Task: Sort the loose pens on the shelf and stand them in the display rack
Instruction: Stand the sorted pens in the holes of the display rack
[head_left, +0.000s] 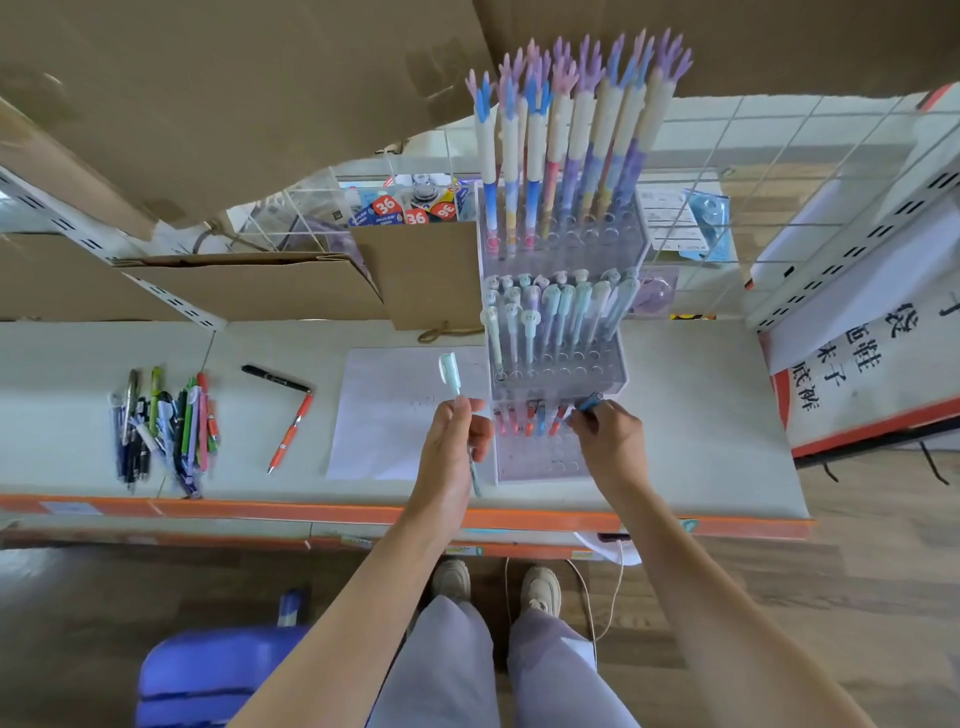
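Behind the display rack (558, 332), red tags (385, 206) read 36.

Seen from above, a left hand (453, 441) grips a pale teal pen (457, 395) upright beside a clear tiered display rack (558, 332) on a grey shelf (701, 405), while the right hand (605, 431) pinches a blue pen (589, 402) at the rack's lowest tier, and loose pens (161, 426) lie heaped far left.

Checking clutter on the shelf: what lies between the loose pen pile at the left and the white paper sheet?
Head view: two separate pens on the shelf between the mixed-colour loose pen pile and the white paper sheet: a black pen and an orange-red pen, tips nearly meeting.
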